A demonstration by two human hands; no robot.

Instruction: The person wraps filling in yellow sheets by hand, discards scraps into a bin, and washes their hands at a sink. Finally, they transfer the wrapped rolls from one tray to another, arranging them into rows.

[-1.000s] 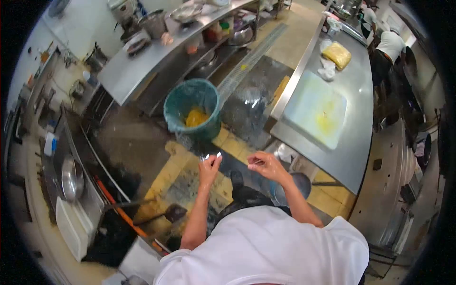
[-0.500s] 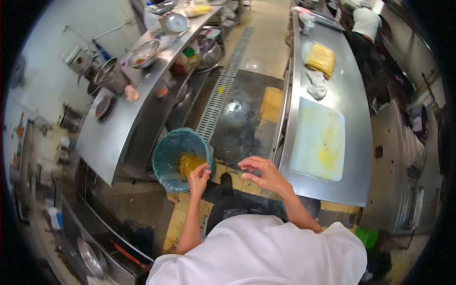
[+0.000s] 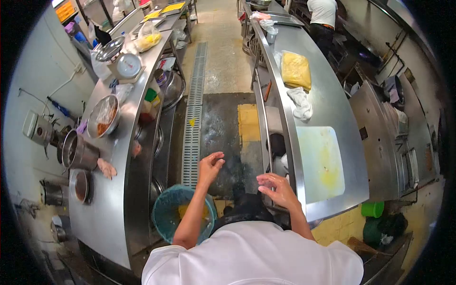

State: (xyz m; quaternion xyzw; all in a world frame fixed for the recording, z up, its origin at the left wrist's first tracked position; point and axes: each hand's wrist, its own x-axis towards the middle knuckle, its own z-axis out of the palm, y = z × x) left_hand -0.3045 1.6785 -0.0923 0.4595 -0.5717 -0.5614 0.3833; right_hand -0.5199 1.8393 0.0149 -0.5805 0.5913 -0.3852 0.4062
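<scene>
My left hand (image 3: 210,169) hangs in the air above the dark floor mat, fingers loosely bent and thumb apart, holding nothing. Nearest to it is a bin with a teal liner (image 3: 161,213) at lower left; yellow scraps lie inside, partly hidden by my forearm. Close to the right counter's edge, my right hand (image 3: 276,189) is also empty, its fingers half curled and the thumb apart. On that counter lies a pale cutting board (image 3: 311,164) with a yellow stain. Beyond it are a crumpled white cloth (image 3: 300,104) and a yellow block wrapped in plastic (image 3: 295,71).
On the left steel counter (image 3: 104,213) stand a scale (image 3: 128,65), a bowl of reddish food (image 3: 105,118), a metal pot (image 3: 80,149) and a piece of raw meat (image 3: 106,168). A floor drain (image 3: 194,118) runs along the aisle. Another person (image 3: 323,14) stands at far right.
My view has tilted up and swung along the aisle. My left hand has moved from over the bin to above the floor mat. Both hands stay empty.
</scene>
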